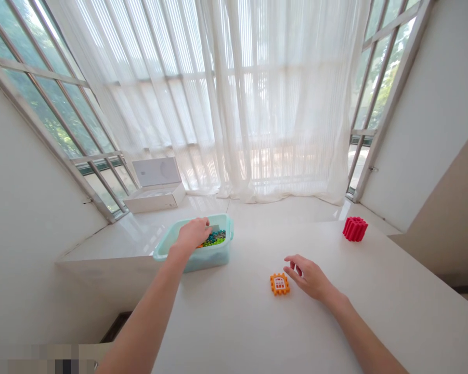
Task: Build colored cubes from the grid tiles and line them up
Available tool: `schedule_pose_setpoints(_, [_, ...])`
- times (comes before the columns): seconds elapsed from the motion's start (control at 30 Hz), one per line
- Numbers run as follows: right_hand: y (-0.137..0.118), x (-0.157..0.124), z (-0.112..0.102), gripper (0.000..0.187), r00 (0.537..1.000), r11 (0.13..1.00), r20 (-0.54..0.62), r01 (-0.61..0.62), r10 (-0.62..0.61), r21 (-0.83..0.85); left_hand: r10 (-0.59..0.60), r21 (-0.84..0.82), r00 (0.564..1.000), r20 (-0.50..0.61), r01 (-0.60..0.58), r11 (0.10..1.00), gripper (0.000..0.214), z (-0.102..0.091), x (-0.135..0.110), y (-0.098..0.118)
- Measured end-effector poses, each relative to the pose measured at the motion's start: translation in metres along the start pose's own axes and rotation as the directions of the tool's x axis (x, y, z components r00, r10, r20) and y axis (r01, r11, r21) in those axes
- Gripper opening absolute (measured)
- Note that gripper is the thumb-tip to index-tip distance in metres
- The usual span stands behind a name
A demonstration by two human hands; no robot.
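My left hand reaches into a pale turquoise plastic tub. Its fingers are curled over green, blue and orange toy building pieces. A flat grey-green piece is right at its fingertips; I cannot tell whether they grip it. My right hand hovers over the white table with thumb and fingers apart, holding nothing. Just left of it lies a square orange interlocking block piece, notched along its edges, with a white window-like pattern on top.
A red ribbed block stands at the right on the white table. Behind the tub, on the sill, sits an open white box. A sheer white curtain hangs along the back, before barred windows.
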State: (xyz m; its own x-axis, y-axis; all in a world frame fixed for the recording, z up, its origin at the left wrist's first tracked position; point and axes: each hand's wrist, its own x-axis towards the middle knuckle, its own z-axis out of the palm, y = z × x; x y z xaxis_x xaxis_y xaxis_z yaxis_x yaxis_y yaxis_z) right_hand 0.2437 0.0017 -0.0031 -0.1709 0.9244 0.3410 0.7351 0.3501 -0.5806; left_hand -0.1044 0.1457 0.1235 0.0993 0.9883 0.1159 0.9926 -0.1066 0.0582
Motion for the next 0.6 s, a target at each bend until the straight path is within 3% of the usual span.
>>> schedule_pose_setpoints(0.13, [-0.002,0.001,0.000,0.024,1.000,1.000,-0.026,-0.002,0.002,-0.014,-0.070,0.037,0.993,0.098,0.067,0.997,0.021,0.008,0.015,-0.004])
schedule_pose_setpoints(0.43, [-0.004,0.002,0.001,0.023,1.000,0.999,-0.018,0.012,-0.013,-0.039,-0.130,0.016,0.989,0.065,0.130,0.991,0.021,0.011,0.013,-0.009])
schedule_pose_setpoints(0.5, [-0.004,0.001,0.001,0.022,0.999,0.999,-0.027,0.019,-0.020,-0.043,-0.130,0.009,0.991,0.019,0.130,0.991,0.025,0.007,0.008,-0.009])
schedule_pose_setpoints(0.6, [-0.004,0.000,-0.001,0.020,0.998,0.998,-0.053,0.026,-0.029,-0.052,-0.011,-0.071,0.979,-0.203,-0.004,0.997,0.031,0.006,-0.012,0.003])
